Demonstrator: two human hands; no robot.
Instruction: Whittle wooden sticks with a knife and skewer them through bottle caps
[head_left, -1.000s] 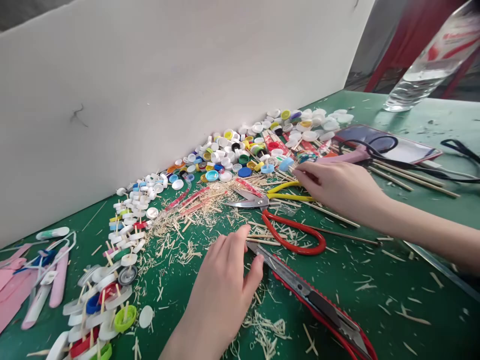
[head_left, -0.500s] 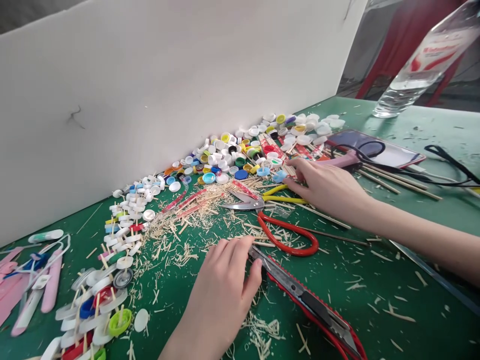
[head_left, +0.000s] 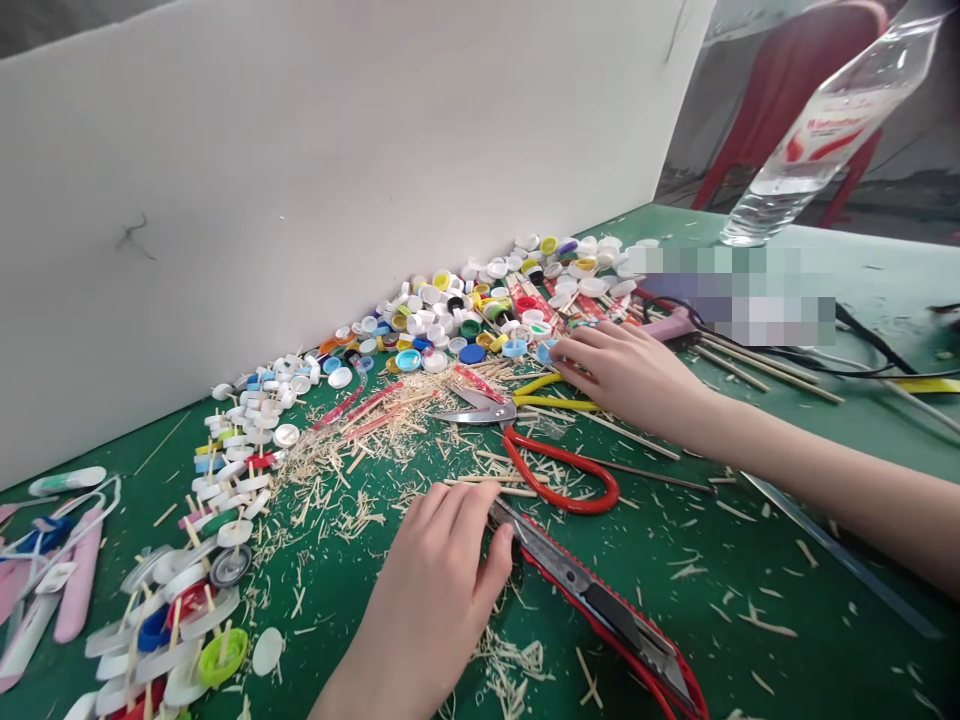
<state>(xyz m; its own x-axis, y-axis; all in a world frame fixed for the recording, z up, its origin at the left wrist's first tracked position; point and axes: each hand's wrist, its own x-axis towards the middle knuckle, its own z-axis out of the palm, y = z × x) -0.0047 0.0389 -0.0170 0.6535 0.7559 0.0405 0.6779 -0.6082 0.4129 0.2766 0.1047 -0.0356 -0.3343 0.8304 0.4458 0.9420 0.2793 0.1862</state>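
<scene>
My right hand (head_left: pixel 626 375) reaches over the near edge of a heap of bottle caps, its thumb and forefinger closed at a light blue bottle cap (head_left: pixel 545 352). Below it lie red-and-yellow-handled pruning shears (head_left: pixel 517 408), jaws spread. My left hand (head_left: pixel 427 590) rests low on the table, fingers bent down and thumb apart from them; its fingertips are partly hidden. A red utility knife (head_left: pixel 600 600) points its tip into the gap by that thumb. Thin wooden sticks (head_left: pixel 499 485) lie just beyond the left fingers.
A chain of caps threaded on sticks (head_left: pixel 225 560) runs along the left. Wood shavings (head_left: pixel 352 470) litter the green table. A white board (head_left: pixel 337 170) stands behind. At right are a water bottle (head_left: pixel 810 150), a pink-handled tool with black cord (head_left: pixel 667 325) and long skewers (head_left: pixel 765 365).
The view has shifted slightly to the right. My right hand's raised forefinger has come down toward the light blue cap. My left hand stays beside the knife tip.
</scene>
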